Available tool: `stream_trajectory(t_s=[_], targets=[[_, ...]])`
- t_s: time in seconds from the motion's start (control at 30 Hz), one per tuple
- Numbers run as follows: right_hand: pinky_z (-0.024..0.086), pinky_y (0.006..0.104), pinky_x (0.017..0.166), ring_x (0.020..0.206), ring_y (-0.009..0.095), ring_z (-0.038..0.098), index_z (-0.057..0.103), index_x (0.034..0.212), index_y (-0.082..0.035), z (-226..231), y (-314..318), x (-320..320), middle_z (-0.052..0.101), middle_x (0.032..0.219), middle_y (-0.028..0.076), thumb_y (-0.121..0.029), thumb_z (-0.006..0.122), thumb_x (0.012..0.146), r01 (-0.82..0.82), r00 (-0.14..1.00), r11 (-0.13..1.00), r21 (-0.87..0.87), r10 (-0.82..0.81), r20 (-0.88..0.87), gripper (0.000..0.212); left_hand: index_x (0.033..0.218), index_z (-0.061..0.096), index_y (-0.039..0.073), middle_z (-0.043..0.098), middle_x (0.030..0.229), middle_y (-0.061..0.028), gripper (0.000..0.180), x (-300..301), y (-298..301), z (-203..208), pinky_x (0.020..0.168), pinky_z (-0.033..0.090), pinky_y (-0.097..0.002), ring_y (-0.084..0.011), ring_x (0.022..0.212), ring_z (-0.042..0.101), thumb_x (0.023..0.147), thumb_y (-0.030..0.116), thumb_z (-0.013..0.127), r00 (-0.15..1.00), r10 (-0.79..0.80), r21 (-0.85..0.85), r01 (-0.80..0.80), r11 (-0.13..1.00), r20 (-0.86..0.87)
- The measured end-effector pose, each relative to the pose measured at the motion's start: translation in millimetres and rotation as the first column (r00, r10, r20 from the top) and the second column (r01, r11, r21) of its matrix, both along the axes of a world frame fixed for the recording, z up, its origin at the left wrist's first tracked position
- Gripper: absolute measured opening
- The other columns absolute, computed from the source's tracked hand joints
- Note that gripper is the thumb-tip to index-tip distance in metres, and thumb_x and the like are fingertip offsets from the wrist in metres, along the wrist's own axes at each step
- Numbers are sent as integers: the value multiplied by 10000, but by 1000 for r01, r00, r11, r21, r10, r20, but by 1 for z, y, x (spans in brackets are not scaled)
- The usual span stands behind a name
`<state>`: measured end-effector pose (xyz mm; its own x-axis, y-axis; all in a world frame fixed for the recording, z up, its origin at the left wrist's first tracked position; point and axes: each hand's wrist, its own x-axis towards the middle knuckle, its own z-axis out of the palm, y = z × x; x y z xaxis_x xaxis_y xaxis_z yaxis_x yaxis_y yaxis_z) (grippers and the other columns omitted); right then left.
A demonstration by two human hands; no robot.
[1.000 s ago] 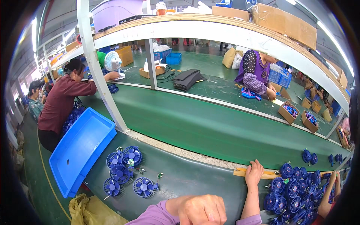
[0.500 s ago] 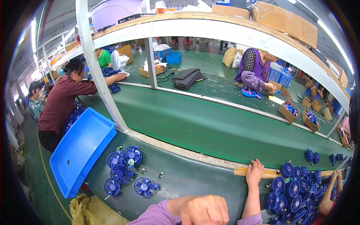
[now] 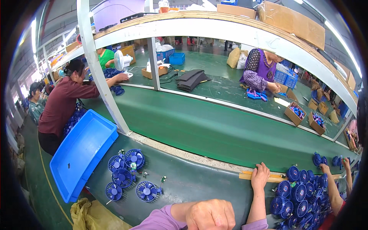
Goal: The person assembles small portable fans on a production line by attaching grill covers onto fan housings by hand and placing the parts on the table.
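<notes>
The left hand (image 3: pixel 211 215) hangs low in front of the body with its fingers curled under; the knuckles face the camera, so I cannot tell whether anything is pinched inside. The right hand (image 3: pixel 260 176) lies stretched out, fingers nearly together, over a yellow strip (image 3: pixel 245 176) at the far edge of the tabletop (image 3: pixel 191 182) – more like a resting support than a grip.

Nearest the left hand, at its ten o'clock, a blue fan (image 3: pixel 147 191) lies blades up, a small circuit board (image 3: pixel 164 179) sticking out beside it. The board probably sits off to the side so the fan does not press on it. Just beyond, four more fans (image 3: pixel 122 178) crowd together, apparently grouped to stay clear of the working space.

At the right hand's four o'clock is a packed heap of fans (image 3: pixel 299 192), likely kept there for easy reach – a neighbour's hand (image 3: pixel 325 169) is near its far side, close to the belt.

Farther out, a blue tray (image 3: pixel 82 155) tilts at ten o'clock from the grouped fans, a yellowish sack (image 3: pixel 96 216) slumps at their seven, and the green belt (image 3: pixel 214 130) runs past at one.
</notes>
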<state>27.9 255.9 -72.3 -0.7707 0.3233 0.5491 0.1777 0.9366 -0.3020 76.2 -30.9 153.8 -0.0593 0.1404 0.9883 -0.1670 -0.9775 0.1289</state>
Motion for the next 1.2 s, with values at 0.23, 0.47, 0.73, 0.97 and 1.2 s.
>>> stream_trajectory(t_s=[0.23,0.47,0.73,0.97,1.2], targets=[[343,491,1051,1142,370,515,650,1056,-38,-1,0,0,576,1239,192,-108,632,822,7,1000,1000,-7,-7,4,245,568,527,0,537,578,-168,398,-1,1,3,398,429,-363,-287,447,527,946,122,559,1000,-11,15,11,1000,10],[335,495,1059,1163,370,504,646,1066,-40,0,0,0,569,1252,189,-119,628,829,6,1000,1000,-11,-5,20,250,575,538,-1,544,587,-173,389,-4,2,1,398,429,-363,-290,454,534,943,124,563,999,-21,33,22,999,-24],[328,497,1066,1179,364,501,647,1068,-41,0,0,0,570,1249,189,-131,628,836,12,999,1000,-16,-12,37,250,585,553,-6,548,592,-176,374,-5,2,3,397,429,-363,-293,459,541,938,117,561,999,-31,27,31,999,-20],[314,505,1087,1194,352,504,646,1085,-51,-3,2,-1,569,1252,178,-145,622,846,12,999,1000,-20,-11,45,258,586,551,-8,550,597,-177,369,-3,3,2,399,434,-362,-295,464,543,940,97,553,1000,-20,-3,20,1000,-16],[303,510,1102,1213,349,495,640,1105,-54,-4,5,-2,564,1266,169,-156,622,853,24,997,1000,-19,-22,71,272,585,546,-6,549,595,-178,368,-4,6,3,393,428,-362,-298,464,548,939,96,554,1000,-18,29,17,999,15]])
